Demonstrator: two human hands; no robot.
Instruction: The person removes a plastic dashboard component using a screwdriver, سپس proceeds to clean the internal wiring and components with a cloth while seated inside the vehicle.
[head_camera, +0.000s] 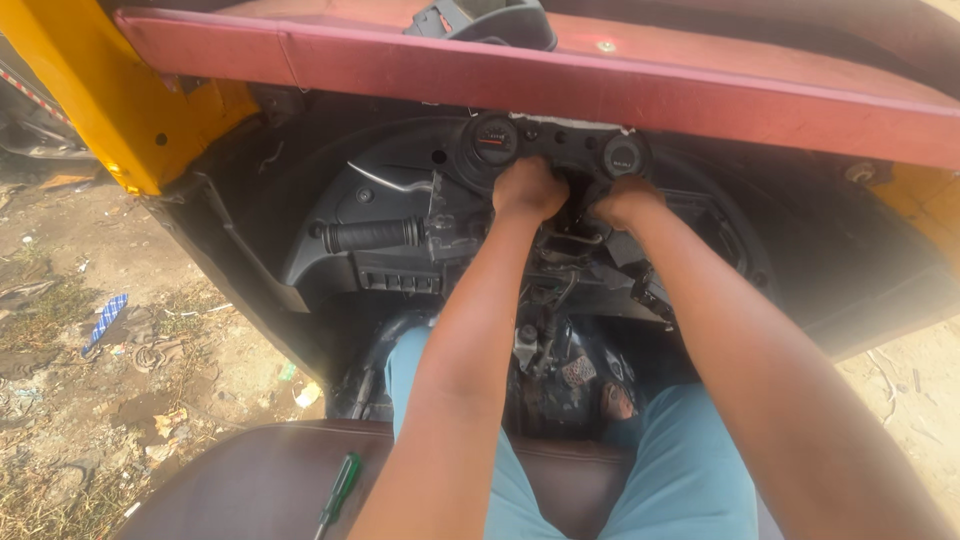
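Where both hands (575, 195) meet, fingers hidden.

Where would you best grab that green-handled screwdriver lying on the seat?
Probably by its green handle, coming from above with the left hand: the screwdriver lies flat on the brown seat, left of the leg, handle uppermost and clear of everything.
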